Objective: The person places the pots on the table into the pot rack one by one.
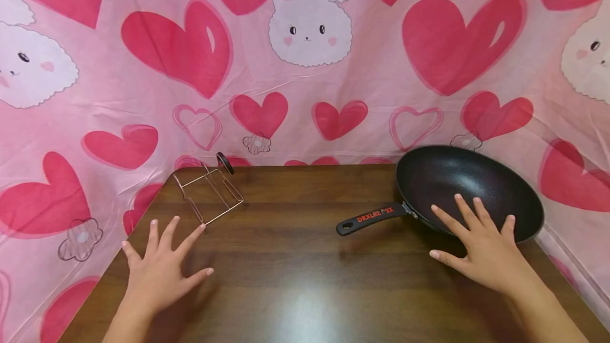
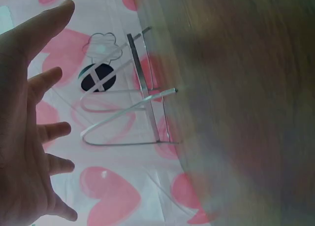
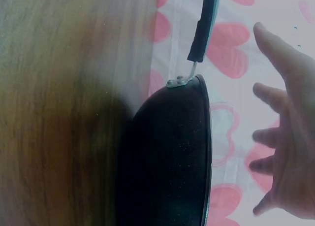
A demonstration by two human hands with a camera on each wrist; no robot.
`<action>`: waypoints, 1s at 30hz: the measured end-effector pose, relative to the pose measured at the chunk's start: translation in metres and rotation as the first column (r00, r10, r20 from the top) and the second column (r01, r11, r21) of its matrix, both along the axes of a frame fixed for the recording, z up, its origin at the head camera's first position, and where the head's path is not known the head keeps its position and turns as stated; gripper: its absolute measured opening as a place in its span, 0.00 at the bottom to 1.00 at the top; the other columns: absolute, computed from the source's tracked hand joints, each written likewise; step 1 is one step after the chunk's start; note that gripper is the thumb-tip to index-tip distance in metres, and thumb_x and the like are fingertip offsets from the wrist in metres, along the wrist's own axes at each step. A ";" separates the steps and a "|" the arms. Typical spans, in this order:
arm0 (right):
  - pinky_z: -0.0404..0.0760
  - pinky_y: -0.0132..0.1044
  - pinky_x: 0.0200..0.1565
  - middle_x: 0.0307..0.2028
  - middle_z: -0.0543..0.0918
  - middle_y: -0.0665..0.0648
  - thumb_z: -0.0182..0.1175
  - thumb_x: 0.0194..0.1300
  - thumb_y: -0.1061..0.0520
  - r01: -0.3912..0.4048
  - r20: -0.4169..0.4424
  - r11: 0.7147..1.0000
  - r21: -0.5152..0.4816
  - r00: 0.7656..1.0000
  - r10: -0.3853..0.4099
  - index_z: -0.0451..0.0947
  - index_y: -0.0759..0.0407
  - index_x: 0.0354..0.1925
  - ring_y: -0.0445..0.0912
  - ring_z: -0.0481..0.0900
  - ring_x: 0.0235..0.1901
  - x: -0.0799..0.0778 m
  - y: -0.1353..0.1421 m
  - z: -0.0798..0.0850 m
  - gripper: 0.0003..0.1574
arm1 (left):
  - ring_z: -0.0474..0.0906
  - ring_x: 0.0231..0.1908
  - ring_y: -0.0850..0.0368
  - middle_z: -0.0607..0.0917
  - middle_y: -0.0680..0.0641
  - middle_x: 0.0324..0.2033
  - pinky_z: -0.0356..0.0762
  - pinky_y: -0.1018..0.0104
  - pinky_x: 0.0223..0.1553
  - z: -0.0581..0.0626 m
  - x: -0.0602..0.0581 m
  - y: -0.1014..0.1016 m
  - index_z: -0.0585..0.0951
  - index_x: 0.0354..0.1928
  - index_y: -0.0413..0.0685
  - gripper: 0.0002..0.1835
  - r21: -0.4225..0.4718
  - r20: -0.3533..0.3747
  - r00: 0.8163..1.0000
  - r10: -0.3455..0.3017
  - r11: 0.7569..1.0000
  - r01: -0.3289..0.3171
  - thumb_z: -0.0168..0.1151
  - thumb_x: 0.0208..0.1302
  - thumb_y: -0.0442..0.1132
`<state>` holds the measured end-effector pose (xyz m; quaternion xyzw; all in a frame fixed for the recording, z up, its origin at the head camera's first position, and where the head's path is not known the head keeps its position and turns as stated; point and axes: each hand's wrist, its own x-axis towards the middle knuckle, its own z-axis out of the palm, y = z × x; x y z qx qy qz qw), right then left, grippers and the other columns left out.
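Observation:
A black frying pan (image 1: 443,173) stands on the right of the table, its black handle (image 1: 371,217) with red lettering pointing left. My right hand (image 1: 486,255) hovers over the pan's near edge, fingers spread, holding nothing. From the side, the right wrist view shows the deep pan wall (image 3: 167,152) and the riveted handle joint (image 3: 179,81). At the back left is a thin metal wire rack (image 2: 138,68) with a black round disc (image 1: 225,163) at its far end. My left hand (image 1: 159,271) spreads its fingers just in front of the rack, with nothing in its grasp.
A brown wood-grain table (image 1: 295,258) lies beneath everything. Around its back and sides hangs a pink cloth (image 1: 295,81) printed with red hearts and white rabbits. The rack stands near the table's back left corner, and the pan reaches close to the right edge.

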<state>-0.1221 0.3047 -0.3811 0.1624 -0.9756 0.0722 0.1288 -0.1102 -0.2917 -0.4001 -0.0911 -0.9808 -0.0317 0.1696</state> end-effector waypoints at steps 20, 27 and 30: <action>0.68 0.64 0.49 0.58 0.76 0.62 0.59 0.57 0.26 -0.232 -0.350 0.963 -0.140 0.921 0.171 0.78 0.54 0.59 0.61 0.73 0.54 -0.012 -0.026 -0.019 0.44 | 0.63 0.61 0.33 0.67 0.37 0.63 0.51 0.18 0.52 -0.015 -0.030 0.050 0.75 0.63 0.63 0.42 0.122 -0.106 0.981 -0.159 0.977 0.172 0.72 0.42 0.68; 0.74 0.48 0.44 0.45 0.82 0.59 0.58 0.63 0.33 -0.234 -0.439 0.943 -0.235 0.891 0.112 0.81 0.61 0.49 0.55 0.78 0.43 -0.014 -0.048 -0.031 0.35 | 0.66 0.59 0.35 0.70 0.37 0.61 0.57 0.26 0.55 -0.014 -0.040 0.076 0.78 0.60 0.58 0.40 0.164 -0.109 0.968 -0.227 0.956 0.242 0.71 0.44 0.67; 0.74 0.37 0.43 0.41 0.83 0.55 0.71 0.53 0.48 -0.224 -0.418 0.921 -0.317 0.905 0.076 0.82 0.61 0.47 0.49 0.79 0.40 -0.015 -0.056 -0.036 0.26 | 0.67 0.59 0.38 0.72 0.38 0.60 0.59 0.30 0.55 -0.011 -0.042 0.088 0.79 0.58 0.54 0.38 0.212 -0.107 0.960 -0.259 0.937 0.276 0.71 0.47 0.66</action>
